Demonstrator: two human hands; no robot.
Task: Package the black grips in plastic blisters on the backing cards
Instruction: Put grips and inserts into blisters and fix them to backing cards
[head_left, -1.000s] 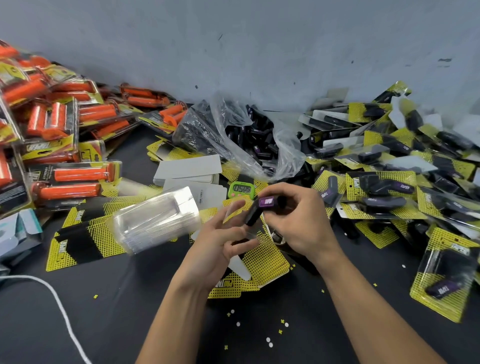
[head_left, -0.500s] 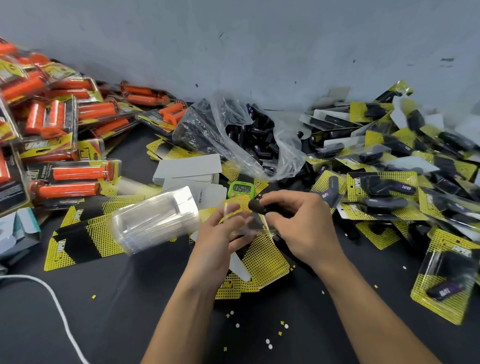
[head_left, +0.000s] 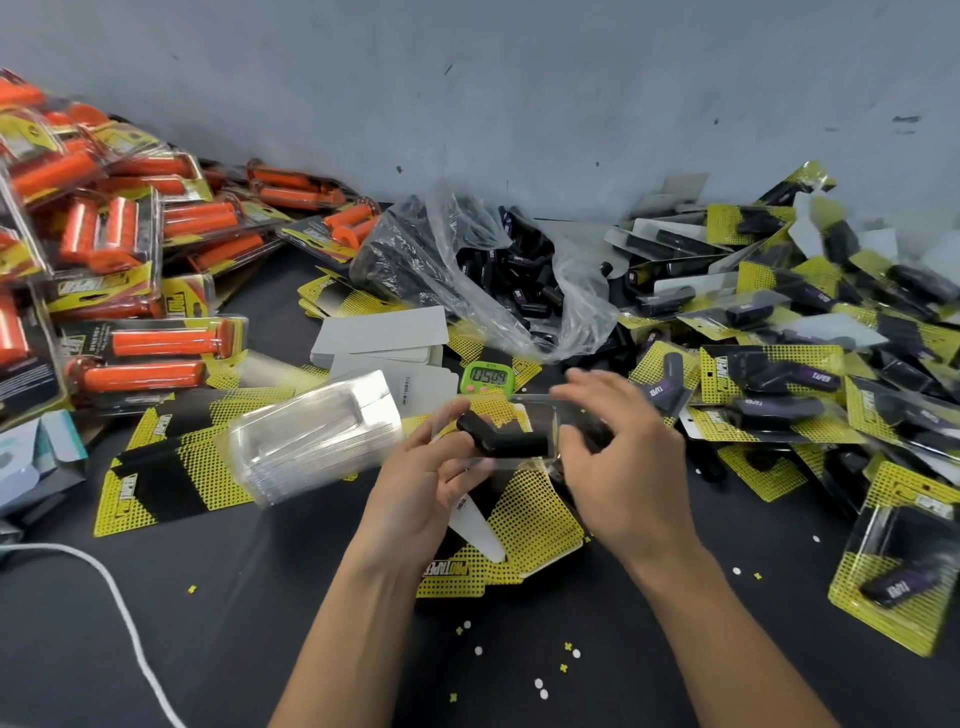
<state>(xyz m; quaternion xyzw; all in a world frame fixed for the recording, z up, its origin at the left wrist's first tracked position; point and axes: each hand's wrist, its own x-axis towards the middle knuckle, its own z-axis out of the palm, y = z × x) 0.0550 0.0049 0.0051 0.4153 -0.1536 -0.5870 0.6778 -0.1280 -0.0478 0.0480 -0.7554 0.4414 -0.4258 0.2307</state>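
My left hand (head_left: 434, 480) holds a clear plastic blister (head_left: 537, 415) by its left end, above the table. A black grip (head_left: 501, 439) lies inside that blister. My right hand (head_left: 621, 457) is blurred at the blister's right end, fingers spread and fairly straight, and grips nothing that I can see. Below both hands lie loose yellow-and-black backing cards (head_left: 535, 525). A clear bag of loose black grips (head_left: 519, 280) sits behind them by the wall.
A stack of empty clear blisters (head_left: 311, 436) lies to the left. Packed orange grips (head_left: 135, 338) pile up far left, packed black grips (head_left: 779, 374) on the right. White cards (head_left: 384, 332), a green timer (head_left: 488, 376) and a white cord (head_left: 124, 613) are nearby.
My right hand has let go of the black grip, which now lies in the blister held by my left hand. The right hand's fingers have spread out.
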